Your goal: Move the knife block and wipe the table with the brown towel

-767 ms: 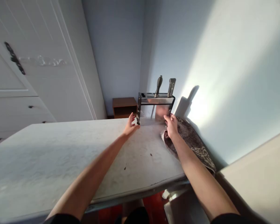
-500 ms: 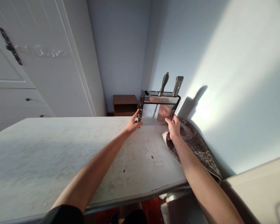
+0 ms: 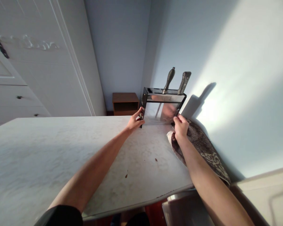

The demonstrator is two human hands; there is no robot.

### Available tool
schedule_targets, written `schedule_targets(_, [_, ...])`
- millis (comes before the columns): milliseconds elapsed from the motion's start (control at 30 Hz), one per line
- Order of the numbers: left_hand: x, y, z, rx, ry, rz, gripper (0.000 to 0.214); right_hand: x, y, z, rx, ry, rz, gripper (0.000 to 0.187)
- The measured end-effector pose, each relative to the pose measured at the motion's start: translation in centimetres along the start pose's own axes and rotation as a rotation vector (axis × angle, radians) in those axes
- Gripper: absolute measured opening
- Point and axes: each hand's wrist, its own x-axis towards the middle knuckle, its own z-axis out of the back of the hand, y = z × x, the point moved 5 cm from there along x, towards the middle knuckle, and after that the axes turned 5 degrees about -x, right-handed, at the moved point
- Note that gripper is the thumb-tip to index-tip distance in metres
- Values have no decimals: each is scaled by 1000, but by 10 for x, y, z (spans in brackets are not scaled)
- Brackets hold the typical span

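A knife block (image 3: 165, 98) with dark ends, a shiny top band and a see-through front stands at the far edge of the table. Two dark handles rise from its top: a rounded knife handle (image 3: 170, 78) and a broader cleaver handle (image 3: 184, 82). Their blades show dimly through the front. My left hand (image 3: 134, 121) grips the block's left end, thumb in front. At the lower right end, my right hand (image 3: 181, 126) pinches the block's edge with bent fingers. A brown patterned rug (image 3: 200, 141) lies just under and beside my right hand.
The pale marbled table (image 3: 73, 150) spreads to the left, with small brown chips in its surface. A sunlit wall (image 3: 238, 94) borders the right side. Beyond the far edge sits a brown open-fronted cabinet (image 3: 125, 98); a white wardrobe (image 3: 49, 72) stands at the left.
The knife block appears slightly farther right and a bit larger, with both hands still on it. My right hand has shifted right and its fingers are more curled. The whole view has turned slightly.
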Motion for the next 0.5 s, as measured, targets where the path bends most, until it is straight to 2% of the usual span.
schedule_targets(167, [2,-1,-4,-7,26,-26,98,0,-2,1,38,-8,-33,39])
schedule_targets(367, [13,6,-5,-70,-11,67,116,-1,2,0,21,12,-23,39])
schedule_targets(500, [18,4,-4,-97,-32,67,111,0,-1,-4,62,46,-40,39])
